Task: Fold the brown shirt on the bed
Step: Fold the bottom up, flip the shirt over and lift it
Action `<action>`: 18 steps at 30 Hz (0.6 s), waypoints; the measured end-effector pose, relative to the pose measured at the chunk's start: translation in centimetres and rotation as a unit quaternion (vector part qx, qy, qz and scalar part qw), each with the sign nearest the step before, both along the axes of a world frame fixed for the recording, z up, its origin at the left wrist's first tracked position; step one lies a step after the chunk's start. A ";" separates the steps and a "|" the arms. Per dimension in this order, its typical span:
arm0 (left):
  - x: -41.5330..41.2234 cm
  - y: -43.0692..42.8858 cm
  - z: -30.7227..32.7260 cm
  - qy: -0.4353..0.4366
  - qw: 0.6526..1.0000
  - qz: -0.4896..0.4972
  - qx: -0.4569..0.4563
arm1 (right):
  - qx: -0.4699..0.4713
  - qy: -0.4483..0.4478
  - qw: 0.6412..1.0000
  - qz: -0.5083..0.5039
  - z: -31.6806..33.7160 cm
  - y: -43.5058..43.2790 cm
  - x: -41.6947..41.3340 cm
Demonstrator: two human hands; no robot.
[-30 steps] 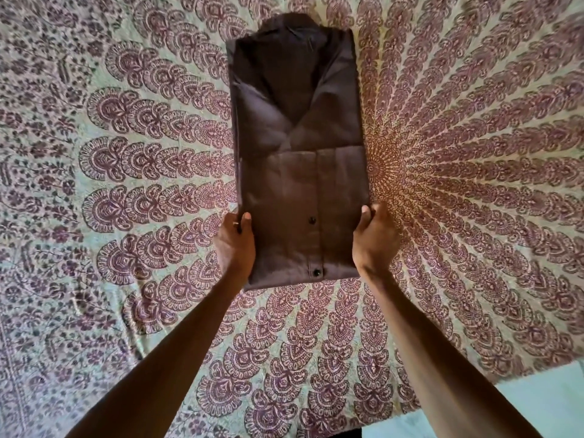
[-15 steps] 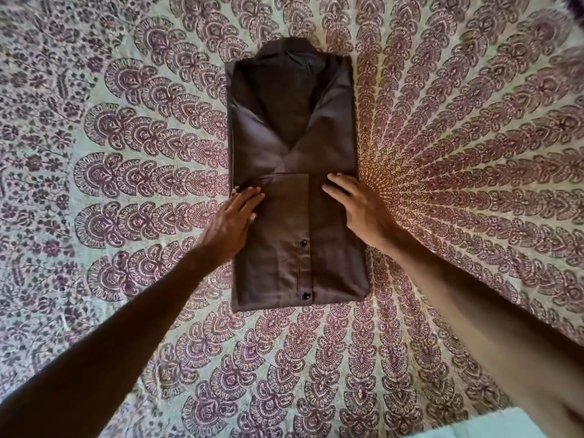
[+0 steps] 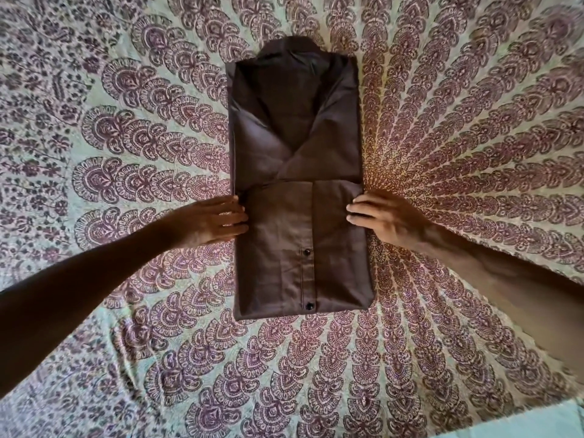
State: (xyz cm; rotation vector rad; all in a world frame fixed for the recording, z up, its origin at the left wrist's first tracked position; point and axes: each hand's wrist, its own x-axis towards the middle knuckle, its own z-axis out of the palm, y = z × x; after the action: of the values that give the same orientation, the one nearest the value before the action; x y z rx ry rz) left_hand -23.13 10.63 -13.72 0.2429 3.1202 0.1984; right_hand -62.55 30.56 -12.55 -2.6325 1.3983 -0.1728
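Note:
The brown shirt [image 3: 297, 191] lies flat on the bed as a narrow rectangle, collar at the far end. Its lower part is folded up over the middle, and two dark buttons show on that flap. My left hand [image 3: 215, 221] lies on the bedspread at the shirt's left edge, its straight fingers touching the side of the folded flap. At the right edge my right hand [image 3: 387, 216] touches the flap's upper corner with its fingertips. Neither hand grips the cloth.
The bedspread [image 3: 126, 153] has a purple and cream mandala print and lies fairly smooth all around the shirt. A pale strip beyond the bed's near edge [image 3: 521, 422] shows at the bottom right corner.
My hands laid the lower flap over the shirt, pressed on its top, then slid apart to the flap's left and right edges. The shirt stays flat.

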 end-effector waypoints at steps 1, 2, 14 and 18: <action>0.0 0.1 -0.1 -0.002 1.000 -0.002 -0.005 | -0.014 0.005 1.000 0.007 0.0 0.0 0.0; -0.2 0.3 -0.2 -0.001 1.000 -0.001 -0.007 | -0.024 0.007 1.000 0.007 0.1 -0.1 0.2; -11.5 -2.1 4.5 0.177 0.605 0.737 0.243 | 0.104 -0.504 0.713 -0.476 2.9 -8.2 2.3; -11.8 -7.9 1.6 0.052 0.616 0.661 0.426 | 0.172 -0.311 0.718 -0.599 1.2 -14.7 0.4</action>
State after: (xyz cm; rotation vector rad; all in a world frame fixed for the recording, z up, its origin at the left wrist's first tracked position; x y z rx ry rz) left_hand -34.90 2.77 -12.14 -2.0691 2.1779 1.5741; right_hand -62.17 15.84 -11.31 -0.8414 2.2294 -0.7386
